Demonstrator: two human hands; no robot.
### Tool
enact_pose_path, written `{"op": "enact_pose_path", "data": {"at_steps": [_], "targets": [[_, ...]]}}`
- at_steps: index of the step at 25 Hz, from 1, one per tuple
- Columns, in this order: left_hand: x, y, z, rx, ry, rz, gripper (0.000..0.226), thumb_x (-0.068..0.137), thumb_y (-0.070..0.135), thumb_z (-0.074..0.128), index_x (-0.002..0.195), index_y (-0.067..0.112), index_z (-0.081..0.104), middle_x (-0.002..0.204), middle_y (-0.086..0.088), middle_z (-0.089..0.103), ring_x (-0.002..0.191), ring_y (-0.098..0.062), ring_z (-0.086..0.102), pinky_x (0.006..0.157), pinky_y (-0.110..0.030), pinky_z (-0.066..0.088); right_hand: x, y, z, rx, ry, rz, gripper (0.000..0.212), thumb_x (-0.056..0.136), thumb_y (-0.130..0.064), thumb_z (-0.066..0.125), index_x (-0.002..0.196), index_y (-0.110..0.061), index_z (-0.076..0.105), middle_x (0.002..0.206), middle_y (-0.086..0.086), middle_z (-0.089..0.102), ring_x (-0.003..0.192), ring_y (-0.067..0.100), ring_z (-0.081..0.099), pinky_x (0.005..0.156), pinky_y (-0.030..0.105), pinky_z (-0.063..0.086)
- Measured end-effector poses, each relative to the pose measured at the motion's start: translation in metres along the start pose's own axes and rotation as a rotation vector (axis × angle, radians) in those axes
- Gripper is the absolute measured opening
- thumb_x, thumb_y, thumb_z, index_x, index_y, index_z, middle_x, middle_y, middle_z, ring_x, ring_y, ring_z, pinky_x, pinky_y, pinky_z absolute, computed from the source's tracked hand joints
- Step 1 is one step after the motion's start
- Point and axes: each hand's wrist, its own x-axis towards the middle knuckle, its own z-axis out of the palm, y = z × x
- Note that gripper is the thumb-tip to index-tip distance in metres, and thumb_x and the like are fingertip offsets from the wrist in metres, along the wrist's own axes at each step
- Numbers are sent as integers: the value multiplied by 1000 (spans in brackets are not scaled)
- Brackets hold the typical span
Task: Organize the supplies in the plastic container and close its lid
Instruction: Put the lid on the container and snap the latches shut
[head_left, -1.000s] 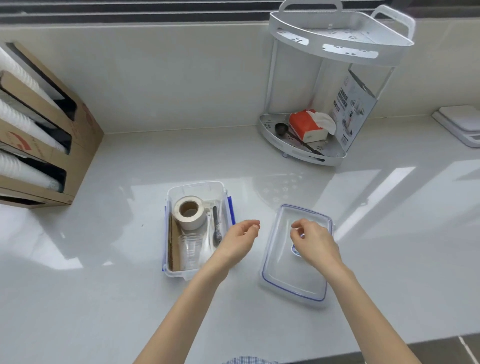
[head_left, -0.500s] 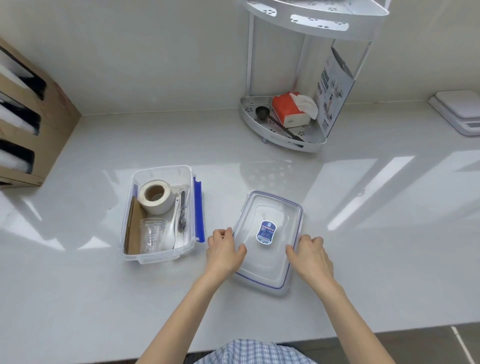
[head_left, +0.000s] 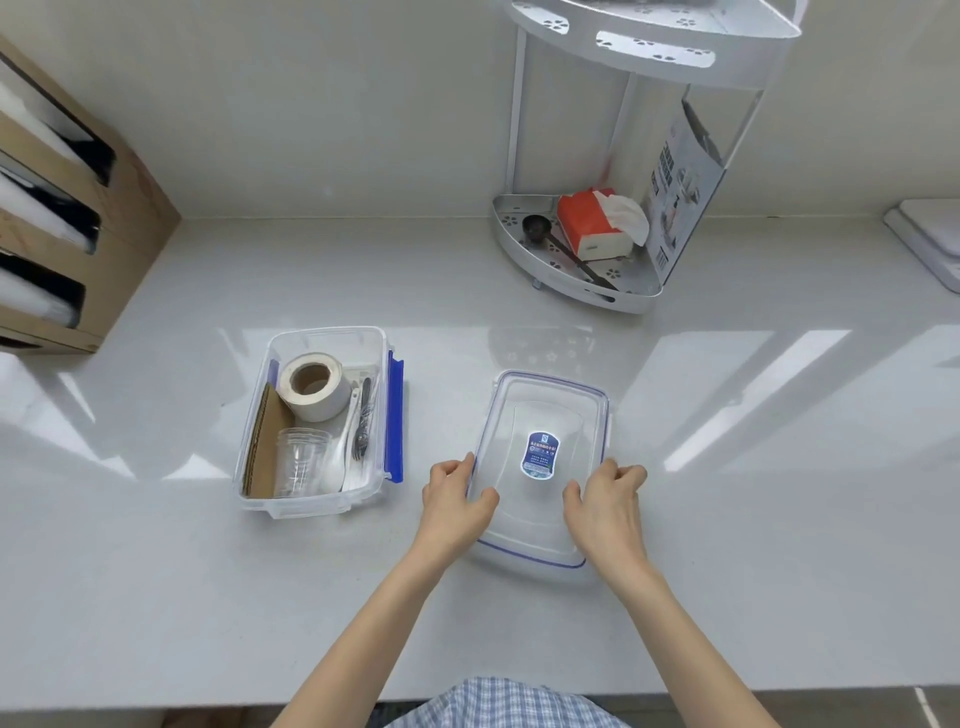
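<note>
A clear plastic container (head_left: 332, 506) stands open on the white counter, left of centre. Inside it are a roll of tape (head_left: 313, 384), a brown cardboard piece (head_left: 266, 452), a clear cup (head_left: 300, 460), a white spoon (head_left: 340, 457) and a dark fork (head_left: 363, 426). A blue clasp (head_left: 396, 415) sticks out on its right side. The clear lid (head_left: 540, 415) with blue trim and a blue sticker lies flat to the right. My left hand (head_left: 453, 501) grips the lid's left edge and my right hand (head_left: 605, 499) grips its right edge.
A white corner rack (head_left: 571, 288) at the back holds a red tissue pack (head_left: 592, 221), a dark scoop (head_left: 540, 234) and a leaflet. A cardboard dispenser (head_left: 78, 218) stands at the far left. A white scale (head_left: 930, 239) sits at the right edge.
Both hands came down from above the lid onto its two long edges and took hold. The lid now shows its blue sticker. The camera tilted further down.
</note>
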Motion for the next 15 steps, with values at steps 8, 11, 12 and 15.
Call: {"op": "enact_pose_path", "data": {"at_steps": [8, 11, 12, 15], "targets": [[-5, 23, -47, -151, 191, 180, 45, 89, 13, 46, 134, 13, 40, 115, 4, 33, 98, -10, 42, 89, -18, 32, 13, -39, -21, 226, 113, -127, 40, 94, -14, 40, 127, 9, 37, 122, 21, 33, 92, 39, 51, 74, 28, 32], [-4, 19, -77, -151, 285, 238, 44, 88, 13, 49, 132, 11, 43, 113, 1, 34, 108, -18, 46, 100, -27, 37, 13, -69, -17, 271, 121, -209, 40, 94, -15, 39, 128, 6, 38, 123, 18, 33, 83, 28, 46, 74, 24, 30], [-3, 14, -88, -146, 320, 248, 44, 88, 13, 51, 132, 11, 44, 112, 1, 34, 110, -20, 46, 102, -30, 37, 12, -80, -13, 280, 117, -239, 40, 95, -15, 39, 129, 4, 38, 122, 17, 33, 82, 26, 45, 75, 25, 32], [-4, -4, -118, -163, 425, 244, 44, 87, 16, 54, 130, 14, 46, 112, 1, 36, 104, -15, 45, 95, -21, 34, 4, -110, 0, 306, 74, -322, 36, 95, -14, 35, 128, 0, 40, 115, 11, 33, 78, 26, 44, 78, 29, 37]]}}
